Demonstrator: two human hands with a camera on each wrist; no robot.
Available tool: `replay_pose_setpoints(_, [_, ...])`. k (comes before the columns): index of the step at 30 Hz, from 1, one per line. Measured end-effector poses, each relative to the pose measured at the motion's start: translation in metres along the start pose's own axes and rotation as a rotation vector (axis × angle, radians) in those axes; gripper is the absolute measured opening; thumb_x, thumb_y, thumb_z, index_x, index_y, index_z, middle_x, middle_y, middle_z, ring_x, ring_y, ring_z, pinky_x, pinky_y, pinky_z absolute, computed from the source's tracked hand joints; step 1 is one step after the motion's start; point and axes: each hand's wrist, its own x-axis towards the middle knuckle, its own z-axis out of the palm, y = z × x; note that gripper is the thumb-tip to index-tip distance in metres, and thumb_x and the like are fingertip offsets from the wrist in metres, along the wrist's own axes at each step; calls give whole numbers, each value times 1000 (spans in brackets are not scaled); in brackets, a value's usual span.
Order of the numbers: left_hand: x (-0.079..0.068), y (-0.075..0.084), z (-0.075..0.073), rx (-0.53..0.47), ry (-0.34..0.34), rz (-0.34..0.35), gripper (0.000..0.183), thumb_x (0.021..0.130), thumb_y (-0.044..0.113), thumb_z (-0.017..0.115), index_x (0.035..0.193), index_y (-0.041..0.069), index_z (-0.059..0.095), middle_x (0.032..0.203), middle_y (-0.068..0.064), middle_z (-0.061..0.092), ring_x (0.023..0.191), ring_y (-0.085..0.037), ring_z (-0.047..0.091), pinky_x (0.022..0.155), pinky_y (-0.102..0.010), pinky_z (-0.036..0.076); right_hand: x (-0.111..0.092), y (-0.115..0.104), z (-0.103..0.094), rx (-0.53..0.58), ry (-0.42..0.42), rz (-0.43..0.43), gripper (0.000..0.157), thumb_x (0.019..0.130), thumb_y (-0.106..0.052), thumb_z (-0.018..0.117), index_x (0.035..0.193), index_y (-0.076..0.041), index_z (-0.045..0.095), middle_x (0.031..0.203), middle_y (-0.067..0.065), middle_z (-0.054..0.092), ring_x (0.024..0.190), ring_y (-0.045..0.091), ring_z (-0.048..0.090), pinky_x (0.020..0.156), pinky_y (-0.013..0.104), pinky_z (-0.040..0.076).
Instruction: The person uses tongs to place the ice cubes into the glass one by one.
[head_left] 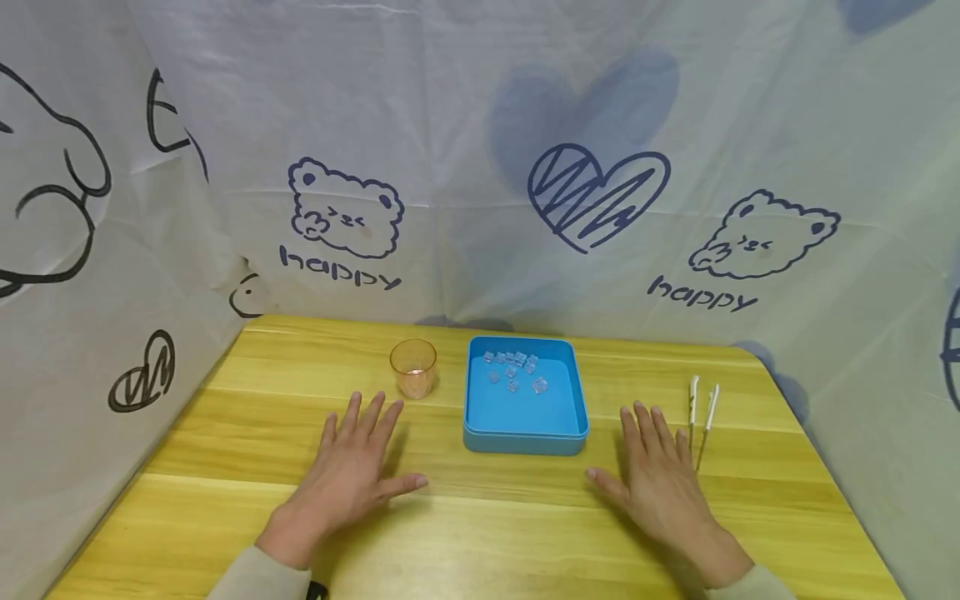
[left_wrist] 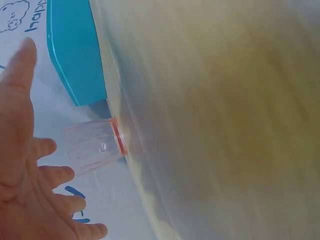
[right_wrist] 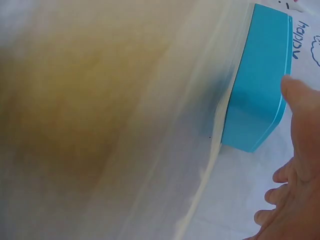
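My left hand [head_left: 348,467] is spread palm down over the table, thumb out to the right, with nothing in it. Just beyond its fingertips stands a clear orange-tinted cup [head_left: 414,371], which the left wrist view shows as a see-through cup [left_wrist: 95,145] with an orange base. My right hand [head_left: 660,483] also lies flat with fingers straight and holds nothing. Between and beyond both hands is a square blue tray [head_left: 525,443] with several small clear cubes [head_left: 512,372] in its far half. Two thin sticks with white handles [head_left: 693,400] lie right of my right hand's fingers.
The wood-grain table [head_left: 487,533] ends at a white cloth backdrop [head_left: 465,167] with bear and heart drawings. More cloth [head_left: 67,375] hangs along the left side and another stretch closes off the right.
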Motion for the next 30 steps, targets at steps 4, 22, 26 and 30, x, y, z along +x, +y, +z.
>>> replay_pose_setpoints(4, [7, -3, -2, -51, 85, 3, 99, 90, 65, 73, 160, 4, 39, 165, -26, 38, 154, -53, 27, 119, -73, 27, 3, 2, -1, 40, 66, -25, 91, 99, -51, 69, 157, 10, 35, 161, 34, 36, 149, 55, 34, 117, 73, 29])
replay_pose_setpoints(22, [72, -20, -12, -464, 110, -266, 96, 93, 52, 78, 162, 3, 33, 164, -23, 37, 152, -47, 32, 120, -65, 33, 9, 25, -1, 152, 373, 76, 31, 98, -19, 75, 112, 9, 72, 103, 27, 72, 90, 42, 69, 69, 57, 57])
replay_pose_setpoints(26, [87, -24, -10, -531, 78, -280, 104, 92, 56, 78, 165, 4, 25, 167, -24, 32, 155, -46, 27, 122, -65, 30, 11, 32, -3, 152, 397, 95, 28, 96, -16, 77, 107, 10, 73, 97, 26, 72, 83, 41, 68, 66, 57, 56])
replay_pose_setpoints(30, [100, -27, -8, -593, 63, -279, 107, 91, 54, 79, 167, 5, 21, 169, -23, 30, 156, -46, 25, 123, -65, 28, 11, 40, -9, 132, 357, 180, 32, 100, -19, 72, 110, 11, 72, 99, 30, 72, 82, 45, 68, 69, 60, 56])
